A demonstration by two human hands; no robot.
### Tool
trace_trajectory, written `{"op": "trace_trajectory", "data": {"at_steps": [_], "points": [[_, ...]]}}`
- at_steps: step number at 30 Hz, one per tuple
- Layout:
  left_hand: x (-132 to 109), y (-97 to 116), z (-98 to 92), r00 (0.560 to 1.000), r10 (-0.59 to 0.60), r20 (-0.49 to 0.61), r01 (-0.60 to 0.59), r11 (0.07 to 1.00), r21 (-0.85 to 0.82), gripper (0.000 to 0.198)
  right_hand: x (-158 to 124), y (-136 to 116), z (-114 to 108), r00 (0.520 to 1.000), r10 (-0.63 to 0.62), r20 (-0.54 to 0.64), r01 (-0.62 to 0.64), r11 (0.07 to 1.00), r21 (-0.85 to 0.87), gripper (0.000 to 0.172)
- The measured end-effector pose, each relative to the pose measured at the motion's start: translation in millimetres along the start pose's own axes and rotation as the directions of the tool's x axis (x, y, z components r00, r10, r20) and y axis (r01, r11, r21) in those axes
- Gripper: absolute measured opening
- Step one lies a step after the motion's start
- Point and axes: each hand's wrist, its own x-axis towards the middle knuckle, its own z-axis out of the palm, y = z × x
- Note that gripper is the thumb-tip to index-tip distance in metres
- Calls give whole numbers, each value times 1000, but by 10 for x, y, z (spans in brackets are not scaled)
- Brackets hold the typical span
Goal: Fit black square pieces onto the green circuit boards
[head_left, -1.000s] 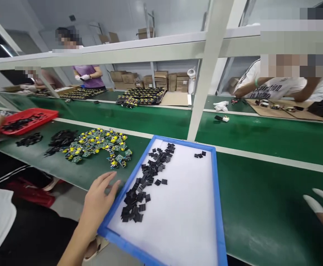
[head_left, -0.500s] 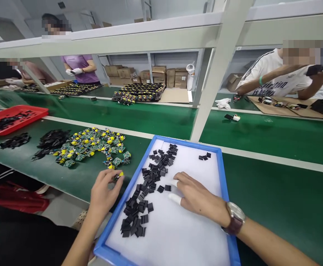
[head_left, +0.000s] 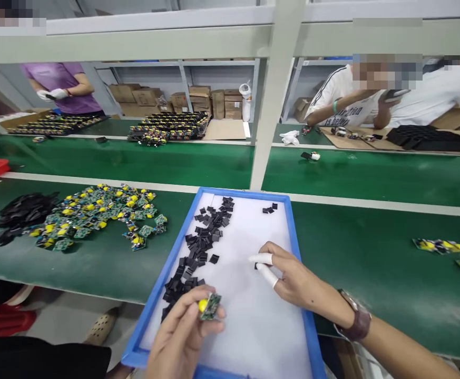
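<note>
My left hand (head_left: pixel 188 326) holds a small green circuit board (head_left: pixel 211 307) with a yellow part on it, over the lower part of a blue-rimmed tray (head_left: pixel 296 231). My right hand (head_left: pixel 289 273) wears white covers on thumb and forefinger and pinches a small black piece (head_left: pixel 256 266) above the tray's white lining. Many flat black pieces (head_left: pixel 200 239) lie in a band down the tray's left side. Three more black pieces (head_left: pixel 270 208) rest near its far right corner.
Left of the tray is a heap of circuit boards (head_left: pixel 95 210) beside a pile of black strips (head_left: pixel 26 210). More boards (head_left: pixel 439 246) lie at the right. A white post (head_left: pixel 267 105) rises behind the tray; co-workers (head_left: pixel 61 87) sit or stand beyond the green belt (head_left: pixel 174 163).
My left hand has brought the circuit board from the tray's left edge to over the tray. My right hand now pinches a black piece. The view has turned right.
</note>
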Motion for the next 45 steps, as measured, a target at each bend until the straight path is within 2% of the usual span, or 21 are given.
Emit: {"op": "trace_trajectory", "data": {"at_steps": [3,7,12,16,19,25,30,36,40,43,45], "points": [[-29,-122,278,987,-80,142,88,995,-48,28,-245,-143,-9,991,8,-130,9,992,128,31],[-63,-244,453,959,-88,270,109,992,-64,24,-501,-341,-18,980,26,-196,24,968,248,28],[-138,-333,541,931,-89,355,113,993,-46,25,-702,-428,19,944,146,-295,-17,917,399,29],[-227,-340,590,890,-120,440,117,993,35,40,-779,-441,33,947,155,-282,-5,883,469,27],[-271,-339,631,890,-105,444,99,994,38,37,-814,-462,32,946,151,-288,17,862,507,25],[-273,-422,669,884,-73,461,73,997,18,30,-857,-480,87,903,247,-351,-28,851,525,22],[-258,-494,652,860,-8,509,-13,999,39,22,-870,-474,112,916,255,-310,-38,823,567,17],[-312,-419,663,822,44,568,-123,987,101,38,-892,-494,110,924,282,-259,-59,773,631,13],[-347,-414,685,843,57,535,-145,982,124,47,-898,-497,137,919,339,-199,-112,710,695,6],[-354,-478,663,869,162,467,-287,934,211,47,-904,-474,184,909,399,-122,-150,584,797,3],[-359,-533,638,850,293,437,-443,847,294,45,-919,-443,220,887,453,-92,-175,512,841,8]]}}
